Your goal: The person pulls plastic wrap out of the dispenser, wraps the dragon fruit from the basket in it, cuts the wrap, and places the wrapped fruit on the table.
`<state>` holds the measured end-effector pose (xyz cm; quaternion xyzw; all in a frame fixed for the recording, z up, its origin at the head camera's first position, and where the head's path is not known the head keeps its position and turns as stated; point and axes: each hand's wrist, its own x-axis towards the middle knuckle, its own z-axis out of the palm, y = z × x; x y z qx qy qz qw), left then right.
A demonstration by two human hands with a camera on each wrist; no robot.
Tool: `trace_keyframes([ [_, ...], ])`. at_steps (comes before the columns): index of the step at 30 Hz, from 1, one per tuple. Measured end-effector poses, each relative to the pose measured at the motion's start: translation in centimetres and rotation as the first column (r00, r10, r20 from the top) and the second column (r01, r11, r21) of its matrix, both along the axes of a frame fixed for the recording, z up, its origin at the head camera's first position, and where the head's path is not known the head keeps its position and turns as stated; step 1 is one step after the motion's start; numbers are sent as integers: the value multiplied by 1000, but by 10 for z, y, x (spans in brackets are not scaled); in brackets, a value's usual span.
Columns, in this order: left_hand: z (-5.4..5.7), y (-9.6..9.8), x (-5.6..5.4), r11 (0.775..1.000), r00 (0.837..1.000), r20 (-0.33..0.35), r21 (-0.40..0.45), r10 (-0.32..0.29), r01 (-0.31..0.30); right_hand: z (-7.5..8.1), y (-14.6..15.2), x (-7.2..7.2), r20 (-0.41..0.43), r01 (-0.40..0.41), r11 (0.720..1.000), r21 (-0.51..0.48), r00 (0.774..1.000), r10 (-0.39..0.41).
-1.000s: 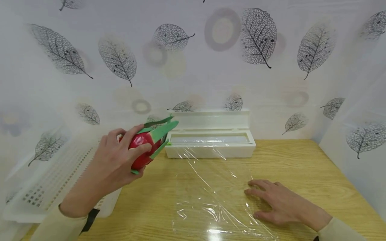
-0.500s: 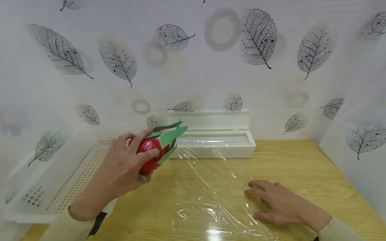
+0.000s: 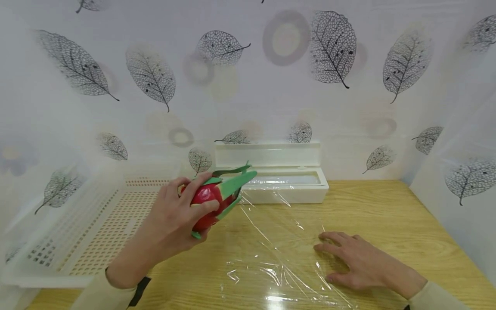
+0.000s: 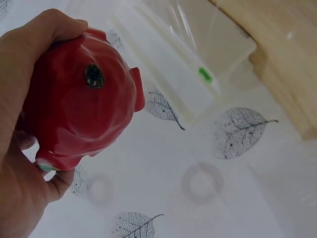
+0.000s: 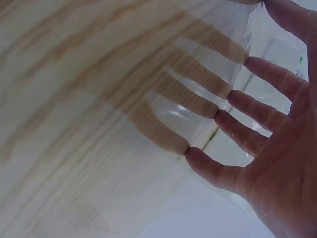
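My left hand (image 3: pixel 168 221) grips a red dragon fruit (image 3: pixel 205 196) with green leaf tips, thumb and fingers curled round its sides. It is held up over the table, left of a sheet of clear cling film (image 3: pixel 267 245). The left wrist view shows the fruit's round red end (image 4: pixel 84 104) with a dark spot. At the film's right edge my right hand (image 3: pixel 360 262) rests with spread fingers. In the right wrist view its fingertips (image 5: pixel 195 154) press on the film and tabletop. The film runs out of a white dispenser box (image 3: pixel 279 196), its lid raised.
On the left stands a white perforated plastic basket (image 3: pixel 89 232), partly behind my left forearm. The wooden table (image 3: pixel 391 215) extends right of the box. A leaf-print curtain (image 3: pixel 248 94) encloses the back and sides.
My left hand has carried the dragon fruit rightward and slightly nearer, from beside the dispenser box's left end to the film's left edge. My right hand and the film have stayed put.
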<state>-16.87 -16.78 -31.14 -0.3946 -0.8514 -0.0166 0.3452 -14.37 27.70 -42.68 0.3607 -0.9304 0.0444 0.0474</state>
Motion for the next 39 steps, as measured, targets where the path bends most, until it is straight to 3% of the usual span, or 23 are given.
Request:
trace_keyframes([
  [16,-25,23,-4,1000,1000,7,-7,-30,30,0,1,0,10,7,1000,9,1000,-7],
  [24,-31,29,-4,999,996,68,-7,-51,52,0,0,0,21,15,1000,7,1000,-15],
  [39,-37,41,-4,996,993,88,-32,-83,86,1,0,1,18,8,1000,-3,1000,-8],
])
